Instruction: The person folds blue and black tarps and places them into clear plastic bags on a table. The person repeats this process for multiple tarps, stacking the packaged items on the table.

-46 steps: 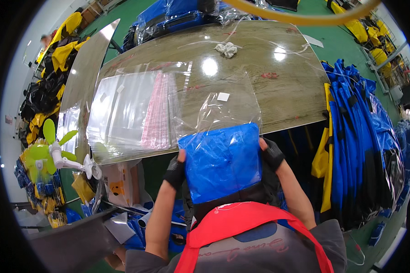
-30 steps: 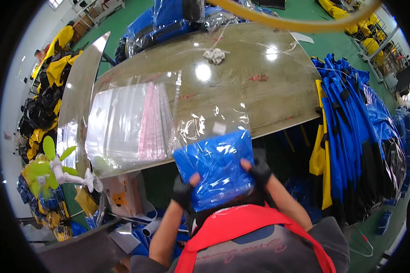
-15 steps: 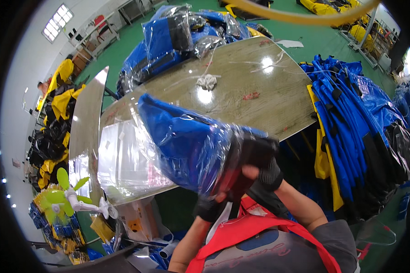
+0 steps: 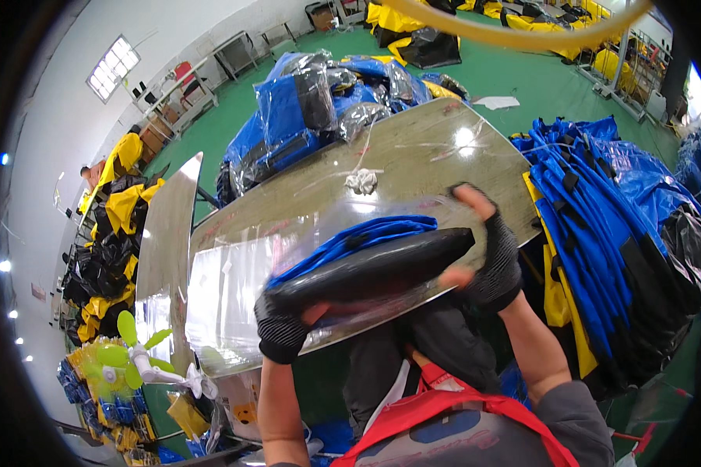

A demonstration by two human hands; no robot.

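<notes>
I hold a folded blue and black garment inside a clear plastic bag, lifted flat and edge-on above the near edge of the shiny table. My left hand, in a dark fingerless glove, grips the bag's left end from below. My right hand, gloved the same way, clasps the right end with fingers over the top. A stack of empty clear bags lies on the table to the left, under the lifted package.
A crumpled white scrap lies mid-table. Bagged blue garments are piled beyond the table's far edge. Blue and yellow garments hang on the right. A second table, a green fan and yellow-black piles are at left.
The bagged garment, first held upright in front of me, was swung up and turned until it lies flat and edge-on; both hands stayed on it. My view swung toward the far floor.
</notes>
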